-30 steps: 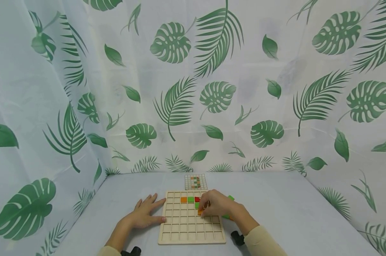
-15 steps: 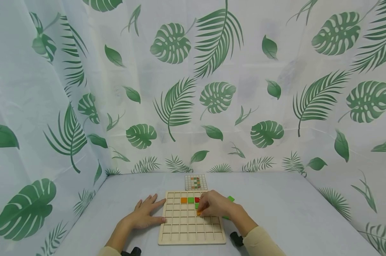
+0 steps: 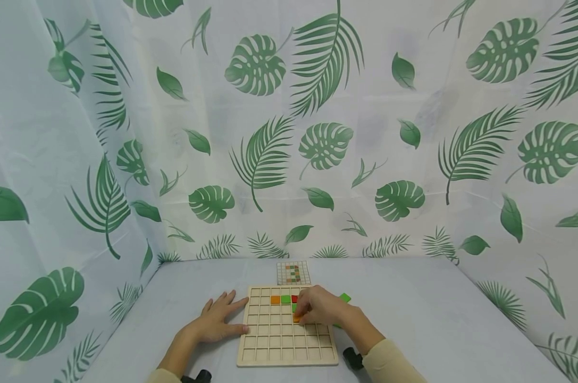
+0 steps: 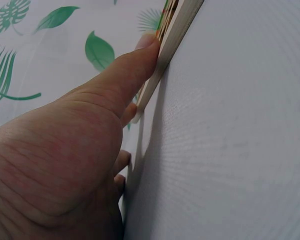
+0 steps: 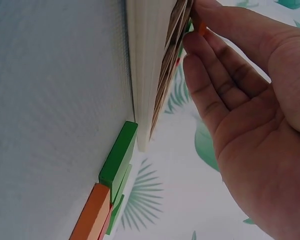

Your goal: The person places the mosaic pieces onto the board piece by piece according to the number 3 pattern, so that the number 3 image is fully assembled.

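A wooden grid board [image 3: 269,340] lies on the table. My right hand [image 3: 319,306] is over its right half, pinching an orange square tile [image 3: 296,319] between thumb and fingers at a cell. In the right wrist view the same orange tile [image 5: 202,27] shows only partly, at the fingertips. Along an upper row sit an orange tile [image 3: 275,300], a green tile [image 3: 286,299] and a partly covered red tile [image 3: 295,299]; another green tile [image 3: 294,307] is below the red one. My left hand [image 3: 214,321] lies with fingers spread, thumb and index finger touching the board's left edge.
Behind the board lies a card [image 3: 293,272] printed with a grid of coloured squares. Right of the board are loose tiles, among them a green block [image 5: 119,157] and an orange block [image 5: 91,212], partly hidden by my right arm in the head view. A leaf-patterned curtain [image 3: 365,133] surrounds the table.
My right hand has moved the orange tile slightly left and lowered it onto a cell under the second green tile. The left hand stays in place.
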Available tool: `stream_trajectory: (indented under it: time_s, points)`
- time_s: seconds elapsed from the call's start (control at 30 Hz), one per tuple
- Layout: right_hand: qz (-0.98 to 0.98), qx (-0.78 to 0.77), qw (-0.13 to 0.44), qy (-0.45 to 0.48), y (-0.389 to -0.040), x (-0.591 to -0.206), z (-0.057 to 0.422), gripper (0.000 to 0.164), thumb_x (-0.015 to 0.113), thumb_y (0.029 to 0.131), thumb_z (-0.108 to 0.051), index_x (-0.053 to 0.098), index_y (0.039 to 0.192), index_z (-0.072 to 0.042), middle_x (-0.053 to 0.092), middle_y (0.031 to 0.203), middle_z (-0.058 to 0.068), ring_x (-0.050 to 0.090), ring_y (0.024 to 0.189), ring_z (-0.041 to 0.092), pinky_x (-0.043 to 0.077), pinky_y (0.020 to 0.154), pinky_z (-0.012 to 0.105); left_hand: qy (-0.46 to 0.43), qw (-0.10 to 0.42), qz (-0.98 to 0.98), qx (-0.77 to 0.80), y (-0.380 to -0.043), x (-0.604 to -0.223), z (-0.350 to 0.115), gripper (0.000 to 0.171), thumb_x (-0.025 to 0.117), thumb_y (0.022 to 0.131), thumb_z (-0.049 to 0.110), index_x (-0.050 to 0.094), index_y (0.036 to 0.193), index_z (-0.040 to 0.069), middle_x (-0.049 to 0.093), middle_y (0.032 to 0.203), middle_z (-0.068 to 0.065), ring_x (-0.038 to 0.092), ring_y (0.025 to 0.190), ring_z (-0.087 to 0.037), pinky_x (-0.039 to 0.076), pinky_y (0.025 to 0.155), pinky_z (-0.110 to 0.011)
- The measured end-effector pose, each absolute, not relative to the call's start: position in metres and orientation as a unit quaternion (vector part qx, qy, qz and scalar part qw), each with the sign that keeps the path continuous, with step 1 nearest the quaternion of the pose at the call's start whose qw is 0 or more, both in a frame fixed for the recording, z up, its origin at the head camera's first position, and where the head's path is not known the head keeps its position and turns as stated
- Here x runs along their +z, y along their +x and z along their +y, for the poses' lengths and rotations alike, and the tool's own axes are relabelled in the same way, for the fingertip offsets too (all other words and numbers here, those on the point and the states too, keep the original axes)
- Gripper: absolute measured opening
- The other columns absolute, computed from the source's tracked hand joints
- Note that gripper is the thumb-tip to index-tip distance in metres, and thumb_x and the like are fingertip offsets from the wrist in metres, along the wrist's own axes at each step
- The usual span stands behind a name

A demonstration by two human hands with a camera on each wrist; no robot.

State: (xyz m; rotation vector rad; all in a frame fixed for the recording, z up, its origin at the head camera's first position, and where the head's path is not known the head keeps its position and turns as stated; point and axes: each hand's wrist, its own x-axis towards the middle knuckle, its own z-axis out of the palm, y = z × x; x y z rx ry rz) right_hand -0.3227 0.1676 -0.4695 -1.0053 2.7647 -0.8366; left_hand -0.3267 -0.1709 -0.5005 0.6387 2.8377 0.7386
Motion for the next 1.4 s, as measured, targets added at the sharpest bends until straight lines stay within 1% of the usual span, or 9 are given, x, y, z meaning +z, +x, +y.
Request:
stream_trajectory:
  time_s: [0.17,0.33,0.6,0.77,0.9,1.03,1.17,1.27,1.4]
  points:
    - [0.902,-0.279,0.046,-0.327,-0.320,-0.468,0.166,0.012,0.087,0.084,-0.009,0.084,0.092,-0.017,0.068,0.091,-0.012,0.057,0.077,-0.001,0.053,0.069,0.018,0.212,0.073,0.943,0.247,-0.327,-0.500,-0.171,0.086,0.070,0.086,0.070,0.048,0.157,0.027,0.027,0.170,-0.021,0.014,0.160,-0.047,0.002,0.124,-0.075]
    - [0.902,-0.282,0.051,-0.324,-0.320,-0.468,0.166,0.012,0.085,0.086,-0.007,0.084,0.093,-0.017,0.068,0.092,-0.012,0.057,0.078,-0.001,0.053,0.069,0.018,0.214,0.073,0.942,0.247,-0.326,-0.499,-0.171,0.085,0.070,0.087,0.069,0.048,0.158,0.026,0.027,0.170,-0.022,0.014,0.160,-0.047,0.003,0.123,-0.075]
    - [0.903,-0.268,0.044,-0.332,-0.321,-0.469,0.165,0.013,0.085,0.085,-0.004,0.084,0.091,-0.016,0.069,0.092,-0.012,0.058,0.079,-0.001,0.054,0.070,0.017,0.208,0.074,0.943,0.247,-0.326,-0.499,-0.171,0.086,0.071,0.086,0.070,0.048,0.157,0.028,0.027,0.170,-0.021,0.014,0.160,-0.046,0.002,0.124,-0.075]
    - [0.903,-0.270,0.044,-0.332,-0.320,-0.469,0.165,0.013,0.085,0.085,-0.005,0.084,0.091,-0.016,0.071,0.093,-0.011,0.059,0.080,-0.003,0.054,0.071,0.017,0.208,0.073,0.943,0.248,-0.326,-0.499,-0.170,0.085,0.071,0.086,0.070,0.049,0.157,0.028,0.028,0.170,-0.020,0.014,0.160,-0.046,0.002,0.124,-0.075]
    - [0.894,-0.288,0.045,-0.339,-0.320,-0.468,0.168,0.010,0.085,0.086,-0.008,0.084,0.093,-0.015,0.072,0.095,-0.007,0.061,0.081,-0.002,0.056,0.072,0.018,0.210,0.071,0.943,0.249,-0.327,-0.501,-0.171,0.086,0.071,0.086,0.070,0.049,0.157,0.027,0.028,0.170,-0.021,0.014,0.160,-0.047,0.002,0.124,-0.075]
    - [0.892,-0.314,0.030,-0.323,-0.321,-0.464,0.176,0.010,0.080,0.092,-0.010,0.082,0.101,-0.013,0.073,0.104,-0.002,0.063,0.088,0.007,0.057,0.075,0.023,0.212,0.071,0.942,0.249,-0.327,-0.501,-0.171,0.086,0.070,0.086,0.070,0.048,0.157,0.027,0.028,0.170,-0.021,0.014,0.160,-0.047,0.002,0.124,-0.075]
    - [0.901,-0.320,-0.001,-0.293,-0.324,-0.459,0.187,0.016,0.077,0.096,-0.016,0.079,0.111,-0.012,0.073,0.112,0.000,0.064,0.096,0.015,0.057,0.079,0.028,0.212,0.070,0.942,0.249,-0.327,-0.501,-0.171,0.085,0.071,0.086,0.070,0.049,0.157,0.027,0.028,0.170,-0.021,0.014,0.160,-0.047,0.002,0.123,-0.075]
    - [0.907,-0.313,-0.027,-0.279,-0.328,-0.457,0.195,0.021,0.077,0.096,-0.019,0.078,0.115,-0.011,0.072,0.114,-0.001,0.064,0.100,0.019,0.058,0.084,0.034,0.210,0.071,0.943,0.248,-0.327,-0.500,-0.170,0.085,0.071,0.086,0.070,0.049,0.157,0.027,0.028,0.170,-0.021,0.014,0.160,-0.047,0.003,0.124,-0.075]
    - [0.916,-0.307,-0.058,-0.251,-0.331,-0.456,0.203,0.022,0.078,0.094,-0.018,0.078,0.115,-0.009,0.072,0.113,-0.002,0.065,0.104,0.023,0.058,0.089,0.044,0.206,0.073,0.944,0.246,-0.327,-0.500,-0.170,0.086,0.070,0.086,0.071,0.049,0.157,0.027,0.028,0.170,-0.021,0.014,0.160,-0.046,0.003,0.124,-0.075]
